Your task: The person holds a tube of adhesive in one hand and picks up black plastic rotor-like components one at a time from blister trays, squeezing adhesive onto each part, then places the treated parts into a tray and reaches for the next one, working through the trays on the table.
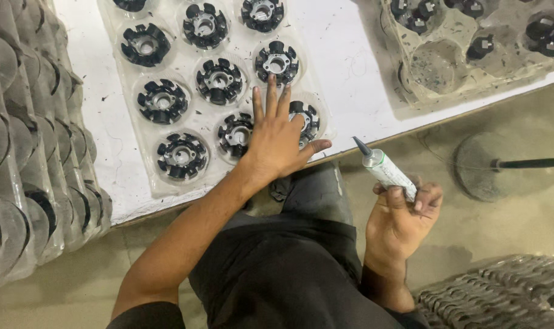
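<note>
Head view looks down on the left hand (276,143), laid flat with fingers spread on the near edge of a clear plastic tray (123,125); the palm lies between two black toothed stator cores, one (235,134) at its left and one (307,119) partly under the fingers; it grips nothing. That tray lies on a white table (344,73) and carries more such cores in round pockets, each with a pale metal hub. The right hand (400,222) is off the table, over the floor, closed around a white tube (388,170) with a dark pointed nozzle aimed up and left toward the table edge. Farther out, a second, grimier tray (447,67) with small black parts sits at the upper right; a stack of empty clear trays (21,152) stands at the left; another stack of trays (502,295) lies on the floor at lower right; a round stand base (478,167) rests beyond the right hand.
</note>
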Demonstrator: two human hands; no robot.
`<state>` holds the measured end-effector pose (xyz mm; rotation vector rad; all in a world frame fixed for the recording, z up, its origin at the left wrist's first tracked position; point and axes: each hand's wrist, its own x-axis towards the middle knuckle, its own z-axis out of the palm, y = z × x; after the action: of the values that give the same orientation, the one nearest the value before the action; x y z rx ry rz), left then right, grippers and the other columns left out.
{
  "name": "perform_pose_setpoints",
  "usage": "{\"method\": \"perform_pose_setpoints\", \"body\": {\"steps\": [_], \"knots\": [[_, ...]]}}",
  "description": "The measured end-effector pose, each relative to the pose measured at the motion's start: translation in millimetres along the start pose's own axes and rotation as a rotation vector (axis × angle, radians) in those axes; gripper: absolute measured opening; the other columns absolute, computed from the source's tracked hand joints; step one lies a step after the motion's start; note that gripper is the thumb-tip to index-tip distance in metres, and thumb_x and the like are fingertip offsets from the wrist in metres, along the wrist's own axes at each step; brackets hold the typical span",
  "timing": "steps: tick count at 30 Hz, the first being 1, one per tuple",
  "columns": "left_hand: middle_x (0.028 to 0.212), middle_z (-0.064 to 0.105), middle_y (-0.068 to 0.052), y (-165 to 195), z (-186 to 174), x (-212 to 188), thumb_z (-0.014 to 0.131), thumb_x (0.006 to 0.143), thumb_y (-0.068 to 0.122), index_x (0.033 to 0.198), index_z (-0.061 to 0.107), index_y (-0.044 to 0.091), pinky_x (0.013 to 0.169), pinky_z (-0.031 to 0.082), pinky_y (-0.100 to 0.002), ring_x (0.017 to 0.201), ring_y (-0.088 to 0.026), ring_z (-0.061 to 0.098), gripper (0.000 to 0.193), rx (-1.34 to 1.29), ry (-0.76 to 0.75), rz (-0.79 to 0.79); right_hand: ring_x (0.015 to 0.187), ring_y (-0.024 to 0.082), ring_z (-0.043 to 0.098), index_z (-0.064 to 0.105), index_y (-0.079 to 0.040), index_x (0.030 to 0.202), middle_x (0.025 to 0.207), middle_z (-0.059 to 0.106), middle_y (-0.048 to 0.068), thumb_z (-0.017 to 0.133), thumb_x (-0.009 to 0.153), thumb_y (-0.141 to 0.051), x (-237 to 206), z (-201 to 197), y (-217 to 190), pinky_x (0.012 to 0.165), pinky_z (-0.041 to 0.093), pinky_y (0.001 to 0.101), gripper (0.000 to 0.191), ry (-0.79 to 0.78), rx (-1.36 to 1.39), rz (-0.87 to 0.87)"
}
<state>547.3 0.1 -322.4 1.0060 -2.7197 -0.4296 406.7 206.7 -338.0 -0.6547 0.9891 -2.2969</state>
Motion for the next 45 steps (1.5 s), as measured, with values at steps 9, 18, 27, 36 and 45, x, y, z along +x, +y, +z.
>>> {"method": "perform_pose_setpoints", "body": {"steps": [9,18,27,36,45], "knots": [[0.141,0.052,-0.025,26,-65,-84,0.066,0.093,0.041,0.128,0.057,0.006,0.103,0.052,-0.046,0.124,-0.038,0.06,0.05,-0.839,-0.034,-0.236,0.111,0.019,0.063,0.047,-0.017,0.099,0.108,0.066,0.004,0.069,0.099,0.009,13,-9,5,0.1,0.049,0.0329,0.035,-0.033,0.319,0.333],[0.145,0.051,-0.023,4,-66,-96,0.081,0.078,0.013,0.146,0.044,0.018,0.125,0.044,-0.05,0.144,-0.038,0.048,0.078,-1.869,0.659,0.19,0.105,0.024,0.067,0.04,-0.012,0.1,0.112,0.07,0.016,0.075,0.086,0.017,-14,13,20,0.09,0.057,0.0363,0.047,-0.088,-0.037,0.069],[0.138,0.054,-0.025,-8,-49,-106,0.061,0.101,0.031,0.14,0.052,-0.002,0.105,0.05,-0.045,0.121,-0.036,0.058,0.053,-2.034,0.722,0.247,0.092,0.033,0.073,0.037,-0.008,0.081,0.094,0.073,0.023,0.074,0.082,0.016,-24,50,7,0.073,0.064,0.0378,0.044,-0.408,-0.89,-0.568],[0.125,0.067,-0.031,8,-59,-120,0.056,0.106,0.022,0.122,0.06,-0.008,0.103,0.051,-0.035,0.117,-0.027,0.064,0.034,-1.531,0.811,0.165,0.091,0.038,0.073,0.04,-0.007,0.079,0.095,0.071,0.023,0.072,0.076,0.015,-23,56,-5,0.073,0.065,0.0437,0.039,-0.533,-0.912,-0.636],[0.118,0.069,-0.022,1,-65,-119,0.057,0.107,0.021,0.125,0.063,-0.007,0.098,0.053,-0.032,0.12,-0.027,0.067,0.034,-1.334,0.76,0.212,0.086,0.035,0.074,0.038,-0.008,0.071,0.092,0.07,0.02,0.072,0.069,0.015,-17,65,-8,0.072,0.066,0.0444,0.041,-0.62,-0.889,-0.713]]}}
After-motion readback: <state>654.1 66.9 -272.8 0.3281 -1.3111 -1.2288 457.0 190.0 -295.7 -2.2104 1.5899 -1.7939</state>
